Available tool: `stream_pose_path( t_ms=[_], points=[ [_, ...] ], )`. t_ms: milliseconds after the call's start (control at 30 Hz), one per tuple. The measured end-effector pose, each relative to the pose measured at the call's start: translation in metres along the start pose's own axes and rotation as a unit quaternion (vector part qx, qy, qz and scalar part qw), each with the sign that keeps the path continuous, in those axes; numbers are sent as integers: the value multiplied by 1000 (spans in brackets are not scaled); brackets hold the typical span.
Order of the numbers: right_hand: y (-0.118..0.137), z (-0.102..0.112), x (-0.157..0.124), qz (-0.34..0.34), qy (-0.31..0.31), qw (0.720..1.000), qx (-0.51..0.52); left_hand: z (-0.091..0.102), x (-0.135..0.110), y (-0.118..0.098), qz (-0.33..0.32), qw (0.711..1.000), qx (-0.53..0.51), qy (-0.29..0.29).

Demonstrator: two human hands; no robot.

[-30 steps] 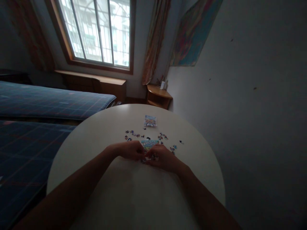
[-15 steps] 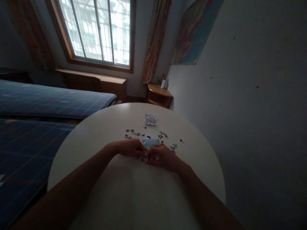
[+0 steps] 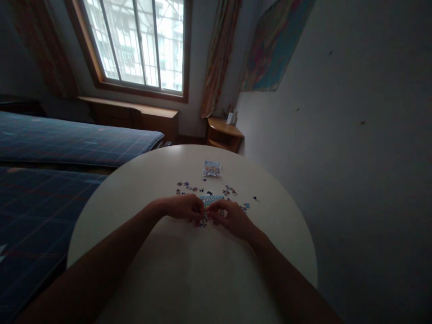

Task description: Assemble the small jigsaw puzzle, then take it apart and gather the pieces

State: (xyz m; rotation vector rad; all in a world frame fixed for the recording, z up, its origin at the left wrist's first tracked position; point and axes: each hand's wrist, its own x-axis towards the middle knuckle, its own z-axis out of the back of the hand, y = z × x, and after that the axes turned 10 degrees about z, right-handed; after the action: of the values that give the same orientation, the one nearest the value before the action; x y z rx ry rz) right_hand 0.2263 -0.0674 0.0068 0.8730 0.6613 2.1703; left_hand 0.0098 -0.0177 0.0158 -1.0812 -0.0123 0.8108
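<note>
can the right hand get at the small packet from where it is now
Probably yes: only low things, such as loose puzzle pieces, show on the table between the right hand and the packet.

Between the left forearm (image 3: pixel 114 252) and right forearm (image 3: pixel 286 265), the white round table (image 3: pixel 202 279) offers a broad lane at the lower centre of the frame. At mid-frame the left hand (image 3: pixel 185 208) and right hand (image 3: pixel 231 218) nearly meet, closing the direct way ahead. Beyond them, scattered puzzle pieces (image 3: pixel 186 184) and a packet (image 3: pixel 212 168) lie low, passable from above; open tabletop flanks them left and right.
</note>
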Motion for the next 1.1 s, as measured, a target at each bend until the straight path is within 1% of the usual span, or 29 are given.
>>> stream_pose_path(
  t_ms=[67,200,267,367,433,533,633,700,767,900,1100],
  points=[
    [1,0,1,-21,0,1000,19,0,1,0,-9,1000,-6,-19],
    [-1,-1,1,-31,-5,999,44,3,0,-2,-25,999,-10,-23],
    [-3,-2,1,-19,-9,1000,21,6,-2,-2,-20,999,11,-32],
    [-6,-7,1,23,-5,999,-28,10,-5,0,-7,995,72,-73],
    [-8,-11,2,40,9,998,-44,11,-6,2,7,987,123,-105],
    [-12,-16,3,41,18,997,-63,10,-6,7,24,968,199,-153],
    [-17,-19,5,36,16,997,-72,7,-6,10,-1,948,246,-200],
    [-19,-19,5,36,18,996,-79,4,-6,11,-16,940,261,-217],
    [-20,-20,6,38,22,996,-83,2,-6,12,-11,937,271,-219],
    [-18,-21,6,30,25,996,-85,-2,-2,13,16,938,283,-200],
    [-17,-23,7,33,17,996,-86,-5,2,16,17,937,286,-198]
  ],
)
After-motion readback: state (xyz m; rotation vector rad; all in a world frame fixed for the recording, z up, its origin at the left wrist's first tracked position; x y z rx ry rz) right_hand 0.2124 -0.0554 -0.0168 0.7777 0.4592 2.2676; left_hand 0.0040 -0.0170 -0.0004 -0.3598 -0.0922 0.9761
